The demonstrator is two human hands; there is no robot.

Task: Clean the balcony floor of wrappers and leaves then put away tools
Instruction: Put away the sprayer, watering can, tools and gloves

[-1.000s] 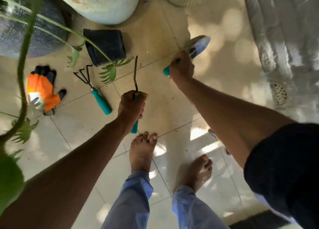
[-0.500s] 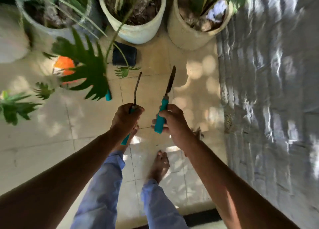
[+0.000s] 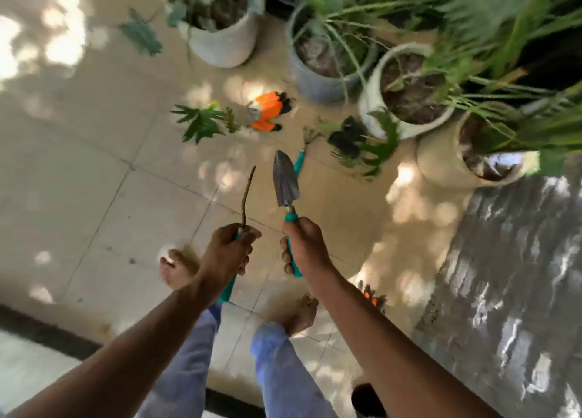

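Teal-handled tools had both come up off the tiled floor (image 3: 94, 178) since a second earlier: the left hand (image 3: 225, 251) was wrapped round a thin, bent metal weeder (image 3: 247, 194), the right hand (image 3: 304, 244) round a pointed steel trowel (image 3: 286, 180). That suggested tidying-away had begun, though a hand rake (image 3: 300, 158) and orange glove (image 3: 267, 110) remained on the floor by the pots.

Both bare forearms reach forward and down, side by side and slightly apart. The left hand (image 3: 227, 248) is curled in a fist around a teal-handled tool (image 3: 245, 197), its thin metal end pointing away. The right hand (image 3: 303, 244) grips the teal handle of a trowel (image 3: 285, 180), blade pointing away.
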